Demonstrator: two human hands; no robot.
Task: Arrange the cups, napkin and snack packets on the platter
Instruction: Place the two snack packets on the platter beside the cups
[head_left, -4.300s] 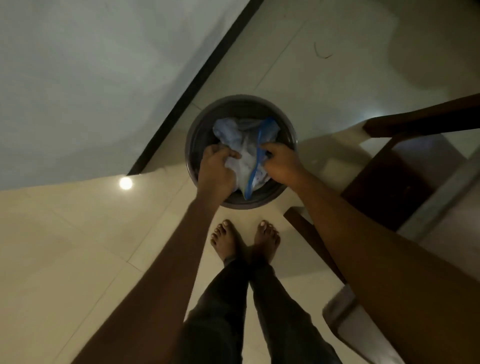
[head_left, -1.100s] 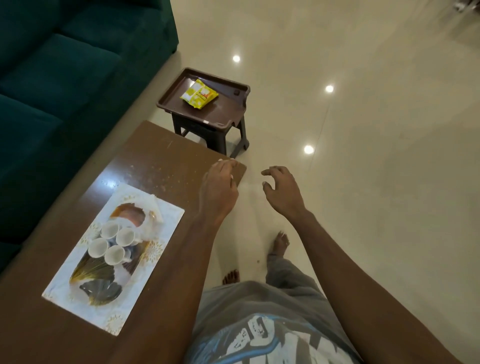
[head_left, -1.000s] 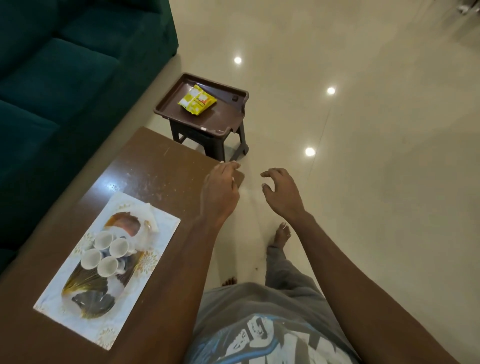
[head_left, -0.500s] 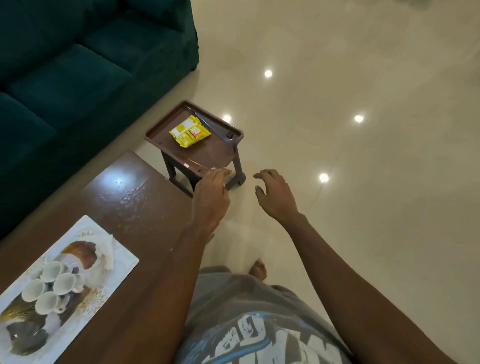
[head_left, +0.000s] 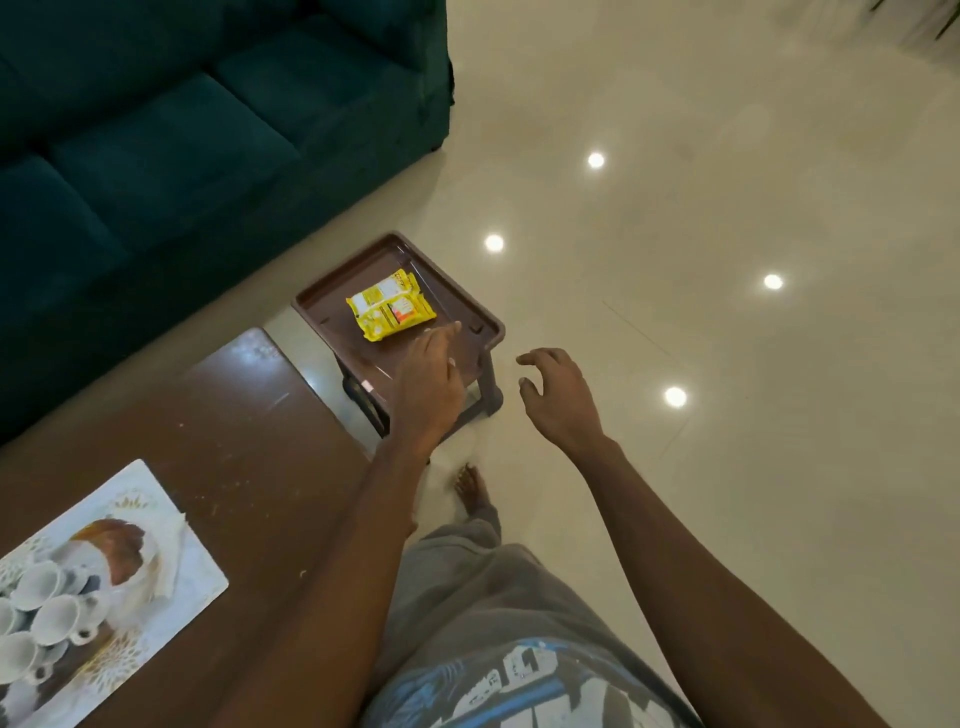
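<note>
Yellow snack packets (head_left: 390, 306) lie on a small brown stool (head_left: 332, 306) on the floor ahead. My left hand (head_left: 428, 384) reaches over the stool's near edge, fingers apart, just short of the packets and holding nothing. To the right of the stool my right hand (head_left: 558, 397) hovers over the floor, fingers curled and empty. A white patterned platter (head_left: 176, 561) lies on the brown table at lower left, carrying several white cups (head_left: 49, 605) and a white napkin (head_left: 166, 551).
The brown wooden table (head_left: 234, 447) runs along my left side. A dark green sofa (head_left: 182, 130) stands behind it and the stool. Glossy cream floor tiles (head_left: 727, 312) spread to the right. My legs and one bare foot (head_left: 470, 491) are below.
I have walked from a bin to the table and on toward the stool. The stool and packets are closer, the platter has slid to the lower left, and my left hand now reaches over the stool.
</note>
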